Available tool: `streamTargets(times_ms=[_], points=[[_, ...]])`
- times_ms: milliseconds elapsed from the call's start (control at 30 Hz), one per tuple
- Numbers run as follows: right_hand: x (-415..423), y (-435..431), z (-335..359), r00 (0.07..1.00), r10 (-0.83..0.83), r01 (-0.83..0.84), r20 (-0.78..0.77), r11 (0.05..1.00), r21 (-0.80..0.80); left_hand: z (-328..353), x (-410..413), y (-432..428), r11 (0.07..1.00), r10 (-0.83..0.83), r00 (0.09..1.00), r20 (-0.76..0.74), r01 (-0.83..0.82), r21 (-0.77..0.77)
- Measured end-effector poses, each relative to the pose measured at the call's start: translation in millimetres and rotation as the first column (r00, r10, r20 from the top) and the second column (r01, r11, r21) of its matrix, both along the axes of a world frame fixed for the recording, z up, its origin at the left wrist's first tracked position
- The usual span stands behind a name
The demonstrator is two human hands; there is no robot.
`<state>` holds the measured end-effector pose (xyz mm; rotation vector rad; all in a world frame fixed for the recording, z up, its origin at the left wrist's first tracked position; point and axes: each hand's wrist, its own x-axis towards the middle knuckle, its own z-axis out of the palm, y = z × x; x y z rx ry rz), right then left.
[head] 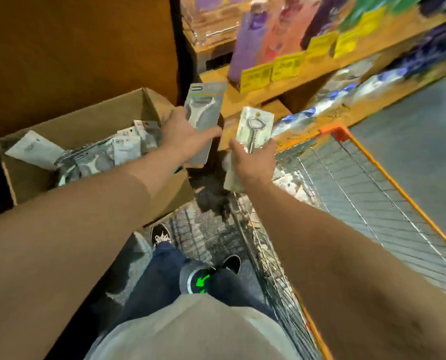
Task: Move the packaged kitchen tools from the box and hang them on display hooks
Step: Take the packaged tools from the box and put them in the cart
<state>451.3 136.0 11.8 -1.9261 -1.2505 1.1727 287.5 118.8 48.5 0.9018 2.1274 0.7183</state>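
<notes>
L hand (184, 136) grips grey carded peeler pkg (203, 113), R hand (253, 159) grips clear-packed metal bottle opener (254, 131); both above brown cardboard box (68, 126), many pkgs left inside, no hooks visible.

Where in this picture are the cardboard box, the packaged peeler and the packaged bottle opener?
cardboard box (86, 120): head view, inner back wall.
packaged peeler (203, 101): head view, peeler's head.
packaged bottle opener (253, 136): head view, metal shaft.

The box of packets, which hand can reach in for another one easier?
Probably the left hand: it hovers at the box edge, holding a peeler packet. The right hand, gripping a bottle opener packet, is farther, by the wire cart.
</notes>
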Motion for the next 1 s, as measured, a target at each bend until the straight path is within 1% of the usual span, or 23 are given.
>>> streamTargets(times_ms=[67, 100, 200, 300, 400, 467, 533, 600, 633, 667, 700, 767, 833, 900, 933, 1000], points=[[59.0, -4.1, -9.5, 0.984, -0.173, 0.173, -0.035, 0.985, 0.009, -0.1, 64.4, 21.8, 0.988, -0.151, 0.988, -0.03, 0.152, 0.039], [87.9, -9.6, -14.8, 0.968, -0.248, 0.248, -0.043, 0.969, -0.014, -4.2, 96.3, 29.0, 0.97, -0.239, 0.97, -0.044, 0.241, 0.026], [168.5, -36.4, -45.2, 0.917, -0.399, 0.393, -0.01, 0.906, -0.157, -34.0, 183.2, 35.8, 0.883, -0.47, 0.878, -0.096, 0.466, -0.059], [221.5, -74.0, -96.7, 0.874, -0.481, 0.475, 0.07, 0.817, -0.327, -85.7, 241.4, 27.2, 0.768, -0.634, 0.767, -0.095, 0.61, -0.194], [248.6, -105.2, -147.0, 0.821, -0.531, 0.561, 0.211, 0.68, -0.472, -143.2, 271.2, 15.8, 0.672, -0.725, 0.683, -0.085, 0.677, -0.3], [258.8, -120.7, -173.8, 0.817, -0.523, 0.563, 0.241, 0.636, -0.527, -174.7, 280.3, 10.9, 0.604, -0.774, 0.627, -0.082, 0.695, -0.39], [264.6, -130.1, -191.0, 0.8, -0.551, 0.574, 0.239, 0.586, -0.572, -195.0, 283.0, 8.8, 0.539, -0.812, 0.58, -0.071, 0.697, -0.472], [265.6, -131.6, -200.3, 0.79, -0.559, 0.574, 0.25, 0.534, -0.621, -202.4, 280.1, 10.3, 0.485, -0.839, 0.54, -0.072, 0.681, -0.549], [263.2, -131.2, -197.0, 0.812, -0.513, 0.555, 0.277, 0.534, -0.638, -198.8, 276.0, 10.4, 0.479, -0.845, 0.527, -0.089, 0.672, -0.565], [262.4, -128.1, -193.8, 0.836, -0.452, 0.537, 0.312, 0.552, -0.638, -194.7, 273.6, 12.0, 0.504, -0.835, 0.54, -0.104, 0.675, -0.539], [261.8, -123.5, -189.1, 0.848, -0.416, 0.527, 0.329, 0.596, -0.606, -187.5, 271.5, 14.1, 0.547, -0.814, 0.571, -0.103, 0.695, -0.467], [249.6, -103.2, -166.0, 0.864, -0.388, 0.5, 0.322, 0.736, -0.455, -160.4, 258.3, 20.7, 0.642, -0.762, 0.638, -0.11, 0.721, -0.261], [226.8, -75.2, -135.4, 0.889, -0.372, 0.442, 0.268, 0.851, -0.284, -126.6, 235.5, 28.6, 0.712, -0.695, 0.693, -0.194, 0.701, -0.046], [188.5, -45.2, -101.9, 0.925, -0.3, 0.336, 0.232, 0.932, -0.135, -90.9, 200.2, 34.3, 0.785, -0.557, 0.789, -0.26, 0.602, 0.143], [165.2, -30.9, -86.7, 0.942, -0.248, 0.272, 0.226, 0.959, -0.08, -77.6, 178.9, 36.5, 0.825, -0.472, 0.838, -0.274, 0.529, 0.198], [108.0, -7.5, -58.3, 0.964, -0.135, 0.129, 0.229, 0.991, 0.042, -58.2, 125.7, 35.3, 0.903, -0.279, 0.919, -0.28, 0.35, 0.249]])
